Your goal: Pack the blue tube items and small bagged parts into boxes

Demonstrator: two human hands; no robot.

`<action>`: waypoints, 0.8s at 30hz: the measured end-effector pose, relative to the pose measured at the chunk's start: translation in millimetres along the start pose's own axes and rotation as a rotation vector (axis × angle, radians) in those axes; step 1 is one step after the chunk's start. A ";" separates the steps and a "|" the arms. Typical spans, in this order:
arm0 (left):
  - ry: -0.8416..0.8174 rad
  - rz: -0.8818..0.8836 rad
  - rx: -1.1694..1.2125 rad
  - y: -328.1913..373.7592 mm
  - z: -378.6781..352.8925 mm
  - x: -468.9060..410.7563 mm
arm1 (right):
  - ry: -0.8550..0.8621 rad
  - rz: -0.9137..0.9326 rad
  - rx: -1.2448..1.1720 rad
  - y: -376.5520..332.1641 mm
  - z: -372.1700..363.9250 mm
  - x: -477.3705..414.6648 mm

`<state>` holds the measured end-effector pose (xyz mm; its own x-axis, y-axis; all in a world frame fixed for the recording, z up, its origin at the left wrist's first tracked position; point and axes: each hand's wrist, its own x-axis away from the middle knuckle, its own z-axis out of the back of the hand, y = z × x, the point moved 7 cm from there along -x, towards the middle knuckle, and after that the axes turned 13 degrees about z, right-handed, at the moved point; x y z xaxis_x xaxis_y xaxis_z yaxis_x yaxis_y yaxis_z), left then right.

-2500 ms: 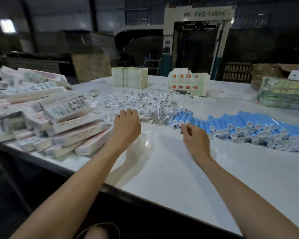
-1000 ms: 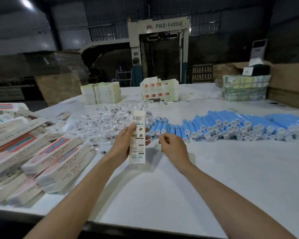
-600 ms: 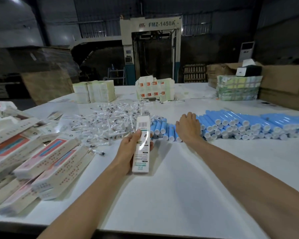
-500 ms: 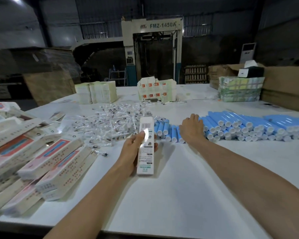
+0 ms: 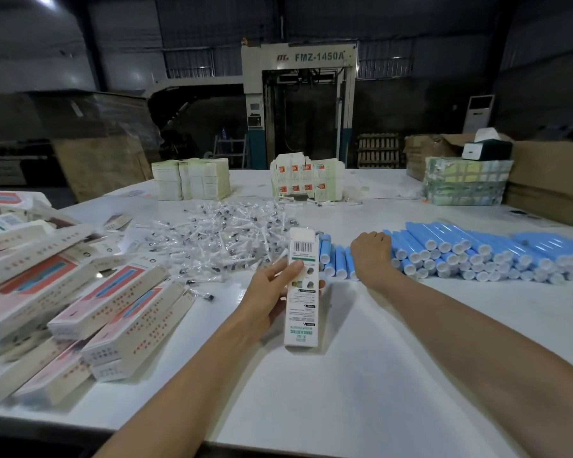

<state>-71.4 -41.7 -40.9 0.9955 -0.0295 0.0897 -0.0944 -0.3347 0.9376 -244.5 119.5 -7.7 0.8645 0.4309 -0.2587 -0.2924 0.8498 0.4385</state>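
Packing station, head view. One open box (image 5: pixel 302 292) is held on end by the left hand (image 5: pixel 272 292), the thumb laid across its printed face and the fingers wrapped behind; its lower end is close to or on the worktop (image 5: pixel 344 391), and its flap stands open at the far end. The right hand (image 5: pixel 371 256) is laid over the left end of the row of blue tubes (image 5: pixel 460 252). Its fingers are hidden behind the knuckles, so whether a tube is gripped cannot be told. The two hands are kept apart, and the box lies between the tubes and the heap of small bagged parts (image 5: pixel 225 239).

The step in hand is judged to be the taking of a tube for the open box. Next, one tube must be separated from its neighbours and slid into the open end, followed by a bagged part.

Counts: one box in hand; tubes in several dozens, stacked in layers; bagged parts too many to count; filled boxes (image 5: pixel 106 302) heaped at near left, more than ten.
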 end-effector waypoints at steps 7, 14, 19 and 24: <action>-0.003 -0.017 -0.074 7.3 -5.0 8.5 | 0.275 -0.192 -1.216 39.5 37.0 12.0; -0.029 -0.023 -0.112 9.2 -11.6 12.3 | 0.527 0.168 -2.390 22.0 114.6 50.0; -0.049 -0.050 -0.130 9.4 -11.8 10.8 | 0.480 0.144 -2.233 5.2 123.4 58.7; -0.063 -0.063 -0.152 8.1 -12.4 9.9 | 0.442 0.133 -1.893 5.5 109.1 59.8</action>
<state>-62.3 -33.0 -28.2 0.9972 -0.0734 0.0124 -0.0263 -0.1914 0.9812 -149.8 116.9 73.1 0.7443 0.2874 -0.6028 -0.5888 -0.1433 -0.7954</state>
